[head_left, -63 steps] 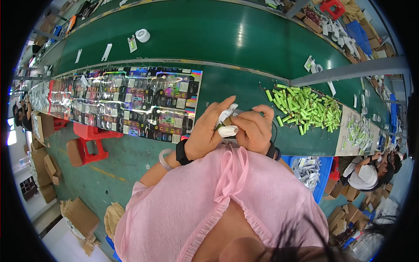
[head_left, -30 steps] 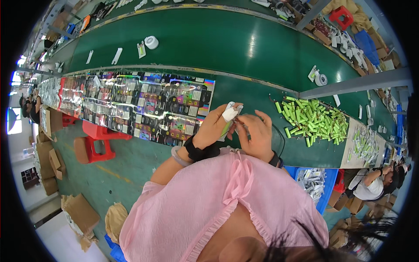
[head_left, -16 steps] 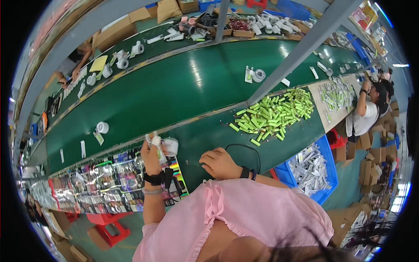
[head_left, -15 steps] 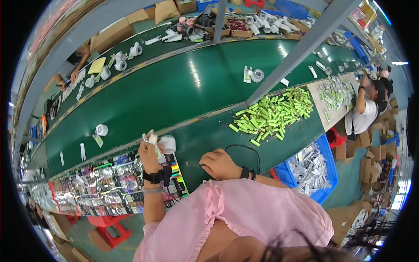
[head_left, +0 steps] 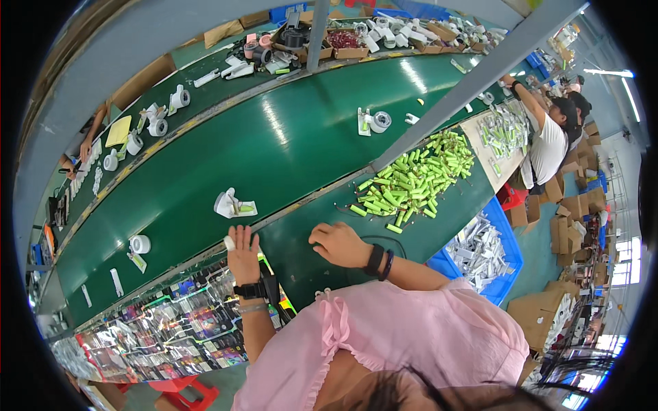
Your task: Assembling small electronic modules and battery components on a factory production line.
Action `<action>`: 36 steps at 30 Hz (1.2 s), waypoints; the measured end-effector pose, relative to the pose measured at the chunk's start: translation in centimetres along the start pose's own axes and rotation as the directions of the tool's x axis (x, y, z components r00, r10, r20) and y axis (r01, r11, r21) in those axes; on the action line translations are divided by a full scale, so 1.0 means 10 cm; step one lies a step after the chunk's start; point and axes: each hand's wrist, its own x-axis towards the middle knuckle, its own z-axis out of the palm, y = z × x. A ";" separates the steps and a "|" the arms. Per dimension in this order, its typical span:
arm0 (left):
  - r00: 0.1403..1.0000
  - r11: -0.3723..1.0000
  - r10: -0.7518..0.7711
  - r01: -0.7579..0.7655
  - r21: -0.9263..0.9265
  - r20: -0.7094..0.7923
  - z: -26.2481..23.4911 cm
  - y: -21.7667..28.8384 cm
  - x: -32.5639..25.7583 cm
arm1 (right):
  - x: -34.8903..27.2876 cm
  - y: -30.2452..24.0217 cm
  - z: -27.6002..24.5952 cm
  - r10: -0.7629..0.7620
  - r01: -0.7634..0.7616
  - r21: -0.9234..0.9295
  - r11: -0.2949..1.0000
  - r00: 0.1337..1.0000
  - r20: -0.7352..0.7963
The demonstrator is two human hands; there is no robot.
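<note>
My left hand (head_left: 243, 259) is held above the near edge of the green belt, palm down and empty, its fingers stretched out. One fingertip wears a white cover. Just beyond it on the belt lies a white plastic housing (head_left: 225, 203) with a flat white piece and a green cylindrical cell (head_left: 245, 207). My right hand (head_left: 340, 245) hovers over or rests on the green worktop (head_left: 291, 250), with loosely bent fingers, apart from the thumb, and nothing visible in them. A heap of green cylindrical cells (head_left: 411, 181) lies beyond it to the right. A thin black cable (head_left: 391, 240) runs behind the right wrist.
A blue bin (head_left: 510, 277) of white parts stands at the right. More white part sets (head_left: 140, 244) lie along the belt. A grey post (head_left: 445, 96) slants across the view. Co-workers sit at the far right (head_left: 548, 140) and far left (head_left: 89, 140). Printed sheets under clear film (head_left: 171, 315) cover the left worktop.
My left hand has let go of the white housing and its pieces, which now lie on the belt, and its fingers have spread. My right hand has barely moved.
</note>
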 end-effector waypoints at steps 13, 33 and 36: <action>0.969 0.942 -0.156 0.204 0.268 -0.191 0.25 -0.20 -0.92 | -0.09 -0.28 0.15 -0.170 0.197 -0.038 0.980 0.917 0.361; 0.882 0.692 -0.450 0.245 0.679 0.141 1.28 -0.95 -1.56 | -2.31 -0.78 -1.65 -0.046 0.110 0.312 0.944 0.978 -0.204; 0.752 0.667 -0.590 0.250 0.702 0.293 1.39 -1.06 -1.58 | -2.88 -0.96 -1.60 0.235 -0.151 0.257 0.955 0.910 -0.341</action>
